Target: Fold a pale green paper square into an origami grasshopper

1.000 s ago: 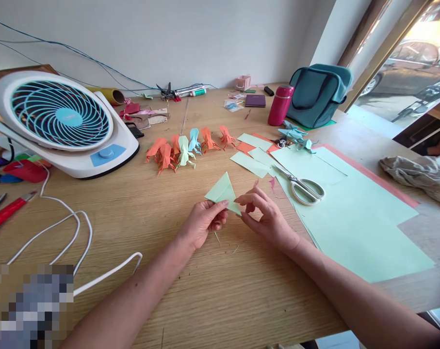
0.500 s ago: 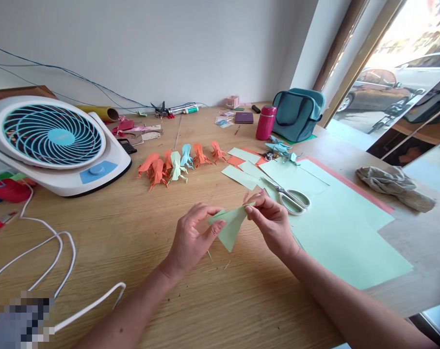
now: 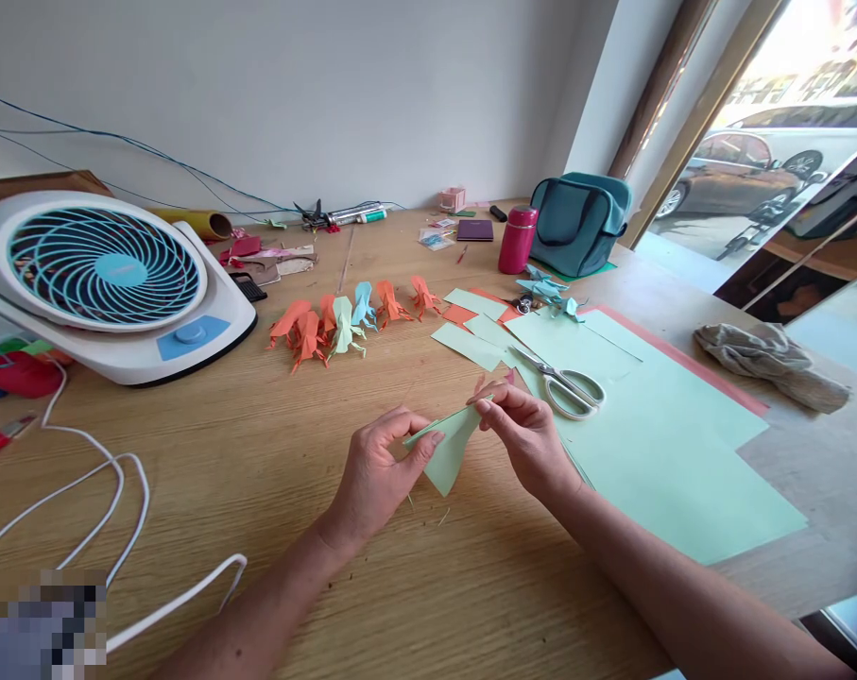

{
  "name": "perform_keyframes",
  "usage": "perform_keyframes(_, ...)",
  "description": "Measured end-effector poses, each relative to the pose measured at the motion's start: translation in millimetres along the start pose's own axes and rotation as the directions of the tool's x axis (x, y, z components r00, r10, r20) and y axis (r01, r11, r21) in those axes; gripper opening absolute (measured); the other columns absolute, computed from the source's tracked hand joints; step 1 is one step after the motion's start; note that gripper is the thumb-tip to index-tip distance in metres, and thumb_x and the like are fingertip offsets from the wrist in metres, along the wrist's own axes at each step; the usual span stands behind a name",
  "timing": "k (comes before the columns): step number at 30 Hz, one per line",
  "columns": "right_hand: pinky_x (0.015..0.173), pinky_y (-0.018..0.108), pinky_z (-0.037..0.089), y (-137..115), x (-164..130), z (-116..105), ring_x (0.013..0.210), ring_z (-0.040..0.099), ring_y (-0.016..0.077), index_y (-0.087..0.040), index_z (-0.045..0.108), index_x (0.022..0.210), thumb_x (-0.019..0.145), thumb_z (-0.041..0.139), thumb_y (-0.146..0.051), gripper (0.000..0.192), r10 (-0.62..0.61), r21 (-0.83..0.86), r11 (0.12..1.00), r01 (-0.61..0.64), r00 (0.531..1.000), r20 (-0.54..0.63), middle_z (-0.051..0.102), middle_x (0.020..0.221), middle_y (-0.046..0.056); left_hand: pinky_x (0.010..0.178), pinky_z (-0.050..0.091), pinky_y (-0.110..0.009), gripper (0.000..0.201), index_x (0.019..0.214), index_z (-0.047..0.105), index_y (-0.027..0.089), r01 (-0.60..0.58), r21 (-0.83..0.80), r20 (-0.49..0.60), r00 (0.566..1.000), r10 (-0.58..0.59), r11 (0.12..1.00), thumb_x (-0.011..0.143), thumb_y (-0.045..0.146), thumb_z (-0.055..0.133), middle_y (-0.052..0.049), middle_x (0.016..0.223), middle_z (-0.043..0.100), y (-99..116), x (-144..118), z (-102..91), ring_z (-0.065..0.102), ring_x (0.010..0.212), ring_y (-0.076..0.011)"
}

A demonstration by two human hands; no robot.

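Note:
Between my hands, above the wooden table [image 3: 272,529], is a folded piece of light green paper [image 3: 451,455] with a corner pointing down. My left hand [image 3: 382,463] pinches its left end, thumb in front and fingers behind. At the upper right corner, my right hand [image 3: 523,430] grips the paper between thumb and fingertips. White-handled scissors [image 3: 576,395] lie just beyond my right hand, on large light green sheets [image 3: 673,472]. Farther back stand several folded paper figures: orange ones [image 3: 307,335], a pale green one [image 3: 344,326] and a blue one [image 3: 364,305].
A white fan [image 3: 187,342] with its cord [image 3: 120,472] occupies the left side. Small cut papers [image 3: 471,347] lie by the scissors. A pink bottle [image 3: 518,241] and a teal bag [image 3: 576,231] stand behind. A crumpled cloth [image 3: 768,364] is at the right.
The upper edges of the green paper are brought closer together, and its lower corner sits slightly lower. Both hands keep their grip in nearly the same place.

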State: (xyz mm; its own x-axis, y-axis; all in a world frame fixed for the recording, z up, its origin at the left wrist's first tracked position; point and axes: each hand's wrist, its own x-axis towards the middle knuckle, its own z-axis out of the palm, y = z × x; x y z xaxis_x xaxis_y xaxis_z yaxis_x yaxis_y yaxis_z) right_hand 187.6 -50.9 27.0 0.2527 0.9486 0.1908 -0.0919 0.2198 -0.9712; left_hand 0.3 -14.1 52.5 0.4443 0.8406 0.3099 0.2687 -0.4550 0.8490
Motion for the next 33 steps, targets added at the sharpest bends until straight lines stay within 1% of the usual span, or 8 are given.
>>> perform_keyframes(6, 0.064, 0.028, 0.046, 3, 2, 0, 0.067, 0.05, 0.014, -0.022, 0.064, 0.073, 0.08, 0.074, -0.051, 0.032, 0.029, 0.013, 1.0, -0.029, 0.999, -0.017, 0.057, 0.068, 0.0, 0.065, 0.043, -0.022, 0.022, 0.073, 0.072, 0.02, 0.102, -0.084, 0.005, 0.995, -0.102, 0.991, 0.085, 0.038, 0.069, 0.0, 0.071, 0.065, -8, 0, 2.4, 0.055, 0.067, -0.0143)
perform_keyframes(11, 0.064, 0.028, 0.046, 6, 3, -2, 0.067, 0.051, 0.0137, -0.022, 0.066, 0.072, 0.078, 0.076, -0.05, 0.03, 0.05, 0.045, 0.998, -0.049, 0.999, -0.017, 0.058, 0.069, 0.0, 0.062, 0.041, -0.021, 0.023, 0.072, 0.075, 0.018, 0.189, -0.175, 0.039, 0.982, -0.185, 0.966, 0.082, 0.039, 0.072, 0.001, 0.066, 0.064, -17, 1, 2.9, 0.051, 0.064, -0.0125)
perform_keyframes(17, 0.067, 0.028, 0.045, 9, 3, -4, 0.07, 0.052, 0.0146, -0.021, 0.066, 0.068, 0.08, 0.075, -0.051, 0.034, 0.074, 0.057, 0.996, -0.074, 0.997, 0.014, 0.059, 0.069, 0.001, 0.063, 0.041, -0.021, 0.019, 0.073, 0.078, 0.019, 0.209, -0.216, 0.057, 0.978, -0.202, 0.954, 0.08, 0.037, 0.075, 0.001, 0.068, 0.066, -18, 2, 2.2, 0.052, 0.065, -0.0125)
perform_keyframes(21, 0.067, 0.028, 0.045, 9, 4, -4, 0.067, 0.05, 0.0134, -0.021, 0.07, 0.071, 0.079, 0.075, -0.051, 0.032, 0.094, 0.071, 0.993, -0.095, 0.996, 0.011, 0.059, 0.068, 0.0, 0.062, 0.041, -0.022, 0.02, 0.069, 0.077, 0.019, 0.219, -0.231, 0.059, 0.976, -0.211, 0.948, 0.078, 0.037, 0.075, 0.001, 0.066, 0.065, -19, 4, 2.1, 0.051, 0.063, -0.0126)
perform_keyframes(25, 0.069, 0.029, 0.047, 9, 4, -4, 0.068, 0.052, 0.0127, -0.021, 0.073, 0.075, 0.079, 0.077, -0.05, 0.029, 0.117, 0.099, 0.988, -0.119, 0.993, 0.029, 0.07, 0.082, 0.003, 0.062, 0.041, -0.022, 0.021, 0.068, 0.076, 0.018, 0.216, -0.245, 0.071, 0.976, -0.205, 0.945, 0.078, 0.037, 0.076, 0.0, 0.065, 0.065, -20, 4, 2.0, 0.051, 0.063, -0.0125)
perform_keyframes(28, 0.072, 0.029, 0.049, 8, 4, -3, 0.071, 0.056, 0.0132, -0.022, 0.075, 0.078, 0.078, 0.078, -0.048, 0.026, 0.134, 0.121, 0.982, -0.143, 0.988, 0.08, 0.073, 0.086, 0.003, 0.062, 0.04, -0.022, 0.022, 0.07, 0.076, 0.017, 0.203, -0.257, 0.087, 0.979, -0.187, 0.945, 0.08, 0.038, 0.076, 0.001, 0.066, 0.064, -21, 3, 2.0, 0.051, 0.064, -0.0121)
perform_keyframes(31, 0.073, 0.029, 0.05, 8, 2, 0, 0.073, 0.06, 0.0144, -0.022, 0.077, 0.08, 0.074, 0.082, -0.046, 0.026, 0.175, 0.128, 0.972, -0.199, 0.969, 0.175, 0.073, 0.081, 0.002, 0.062, 0.039, -0.022, 0.023, 0.072, 0.075, 0.016, 0.176, -0.261, 0.108, 0.982, -0.152, 0.949, 0.082, 0.037, 0.075, 0.001, 0.067, 0.063, -20, 2, 2.3, 0.051, 0.065, -0.0113)
perform_keyframes(33, 0.07, 0.029, 0.049, 8, 0, 2, 0.069, 0.06, 0.0145, -0.02, 0.076, 0.074, 0.071, 0.084, -0.047, 0.028, 0.215, 0.116, 0.962, -0.247, 0.947, 0.24, 0.072, 0.074, 0.002, 0.064, 0.04, -0.021, 0.023, 0.073, 0.075, 0.016, 0.149, -0.244, 0.122, 0.985, -0.123, 0.958, 0.083, 0.036, 0.075, 0.002, 0.068, 0.063, -20, 1, 2.9, 0.051, 0.066, -0.011)
